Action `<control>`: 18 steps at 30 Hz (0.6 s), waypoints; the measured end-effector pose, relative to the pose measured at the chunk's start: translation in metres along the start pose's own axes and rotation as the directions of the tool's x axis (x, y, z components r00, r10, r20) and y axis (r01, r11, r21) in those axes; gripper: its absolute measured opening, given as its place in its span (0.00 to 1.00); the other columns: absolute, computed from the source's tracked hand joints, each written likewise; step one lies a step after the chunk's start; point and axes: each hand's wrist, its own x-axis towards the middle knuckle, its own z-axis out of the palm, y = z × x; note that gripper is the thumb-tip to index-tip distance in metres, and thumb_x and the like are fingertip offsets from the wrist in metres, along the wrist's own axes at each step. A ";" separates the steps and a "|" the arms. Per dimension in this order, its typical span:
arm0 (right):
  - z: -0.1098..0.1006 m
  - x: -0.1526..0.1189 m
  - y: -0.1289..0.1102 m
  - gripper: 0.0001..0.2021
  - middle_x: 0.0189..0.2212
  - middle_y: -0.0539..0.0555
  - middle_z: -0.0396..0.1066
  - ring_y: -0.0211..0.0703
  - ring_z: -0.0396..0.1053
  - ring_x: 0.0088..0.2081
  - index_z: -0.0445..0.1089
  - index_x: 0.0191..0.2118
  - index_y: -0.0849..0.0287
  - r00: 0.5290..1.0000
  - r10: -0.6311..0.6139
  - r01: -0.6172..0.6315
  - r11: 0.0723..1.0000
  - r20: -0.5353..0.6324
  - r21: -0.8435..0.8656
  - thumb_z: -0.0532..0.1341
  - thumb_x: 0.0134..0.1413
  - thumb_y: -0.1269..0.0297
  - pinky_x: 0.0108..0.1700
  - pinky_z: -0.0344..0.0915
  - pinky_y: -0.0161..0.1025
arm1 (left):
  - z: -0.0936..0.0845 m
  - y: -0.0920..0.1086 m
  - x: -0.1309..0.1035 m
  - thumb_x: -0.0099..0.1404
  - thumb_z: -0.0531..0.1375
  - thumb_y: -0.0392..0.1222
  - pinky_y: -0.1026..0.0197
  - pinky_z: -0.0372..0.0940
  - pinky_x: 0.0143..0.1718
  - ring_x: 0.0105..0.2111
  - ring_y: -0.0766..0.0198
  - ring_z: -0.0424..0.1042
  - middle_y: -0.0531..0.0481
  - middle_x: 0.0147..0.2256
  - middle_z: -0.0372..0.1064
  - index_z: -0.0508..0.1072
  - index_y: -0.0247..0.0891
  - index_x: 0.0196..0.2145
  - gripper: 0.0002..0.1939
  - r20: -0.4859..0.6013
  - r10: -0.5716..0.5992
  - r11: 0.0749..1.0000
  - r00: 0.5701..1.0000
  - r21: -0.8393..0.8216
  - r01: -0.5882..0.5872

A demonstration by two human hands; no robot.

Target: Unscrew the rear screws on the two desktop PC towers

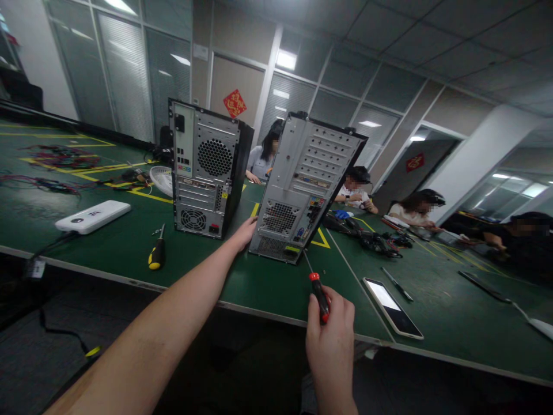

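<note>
Right hand (332, 324), curled round a red-and-black screwdriver (318, 292), sits before the computer tower (294, 190), right of two, long axis roughly upright on the green surface (268, 288); left hand (245, 233), nearer, lies at the tower's lower left side, openness and hold unclear.

The tower (298, 190) partly hides the left hand (245, 234), and the right edge crops a white object (542, 328).
</note>
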 end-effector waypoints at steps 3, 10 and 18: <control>-0.001 0.001 0.000 0.19 0.45 0.61 0.67 0.54 0.70 0.45 0.69 0.52 0.60 1.000 0.028 -0.028 1.000 -0.010 -0.005 0.53 0.70 0.50 0.45 0.69 0.50 | 0.000 0.001 0.000 0.62 0.66 0.56 0.51 0.64 0.59 0.58 0.48 0.72 0.43 0.52 0.78 0.76 0.41 0.57 0.29 -0.004 -0.004 1.000 1.000 0.004 0.004; 0.001 0.000 0.000 0.15 0.47 0.60 0.63 0.52 0.69 0.46 0.72 0.49 0.59 0.993 -0.097 0.097 0.995 -0.066 -0.015 0.56 0.69 0.55 0.46 0.70 0.50 | 0.000 0.002 -0.002 0.63 0.65 0.57 0.49 0.64 0.59 0.58 0.47 0.72 0.42 0.56 0.76 0.75 0.42 0.58 0.30 -0.019 -0.030 0.999 0.999 0.026 0.030; 0.000 -0.001 0.000 0.13 0.50 0.62 0.62 0.52 0.68 0.49 0.71 0.51 0.59 0.991 -0.127 0.126 0.992 -0.029 -0.025 0.53 0.67 0.66 0.47 0.70 0.50 | 0.000 0.003 -0.002 0.60 0.67 0.57 0.48 0.64 0.60 0.59 0.45 0.71 0.40 0.55 0.76 0.75 0.40 0.58 0.31 -0.005 -0.019 1.000 1.000 -0.005 0.019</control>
